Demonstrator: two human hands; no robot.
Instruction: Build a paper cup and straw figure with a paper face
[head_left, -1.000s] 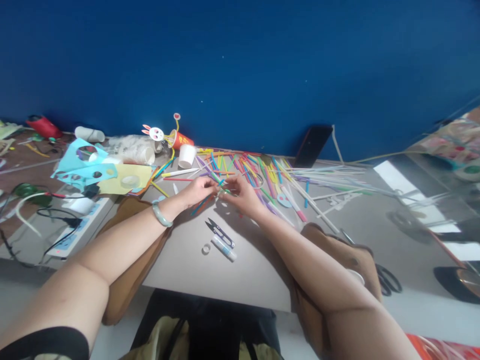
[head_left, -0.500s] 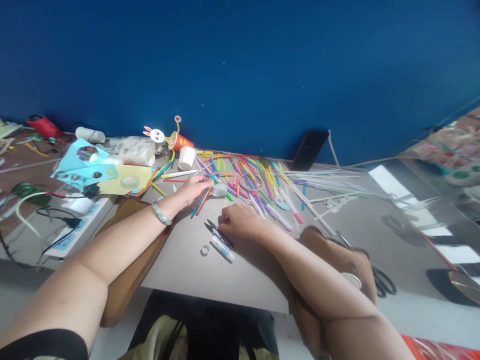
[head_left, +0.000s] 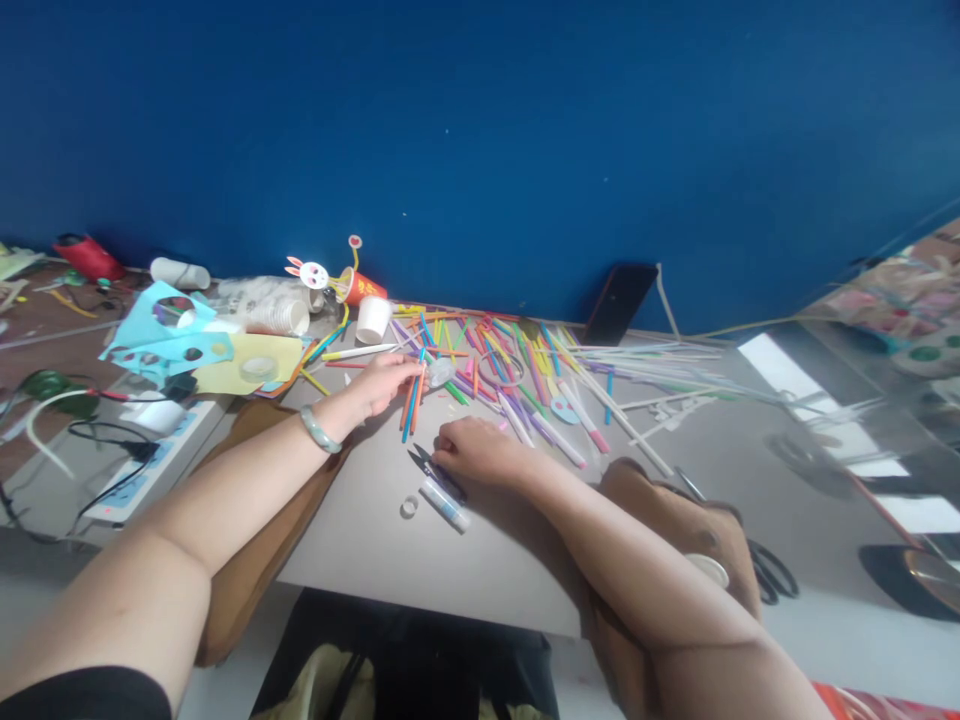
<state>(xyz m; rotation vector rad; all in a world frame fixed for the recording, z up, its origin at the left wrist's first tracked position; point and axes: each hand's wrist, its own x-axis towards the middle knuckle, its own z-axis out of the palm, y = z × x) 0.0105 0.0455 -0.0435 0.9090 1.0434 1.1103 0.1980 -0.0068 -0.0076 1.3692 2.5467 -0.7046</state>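
Observation:
My left hand (head_left: 384, 384) is closed in a pinch on a few thin blue and orange sticks (head_left: 411, 408), which stick out below the fingertips. A crumpled clear lump (head_left: 439, 374), perhaps plastic, lies just right of those fingertips. My right hand (head_left: 476, 450) rests on the table with curled fingers, and what they hold, if anything, is hidden. Beside and partly under it lie dark thread snips (head_left: 421, 460), blades pointing up and left. Just below are a glue stick (head_left: 445, 505) and a small pale ring (head_left: 409, 507).
Many coloured sticks (head_left: 525, 370) spread along the blue wall. A white paper cup (head_left: 373, 319) and a rabbit-face cup craft (head_left: 356, 285) stand behind my left hand. At left are a power strip (head_left: 161, 455) and cut blue paper (head_left: 161, 340). A dark phone (head_left: 619, 303) leans on the wall.
The sticks in my left hand have swung from a left slant to nearly upright in the view. My right hand has shifted slightly left.

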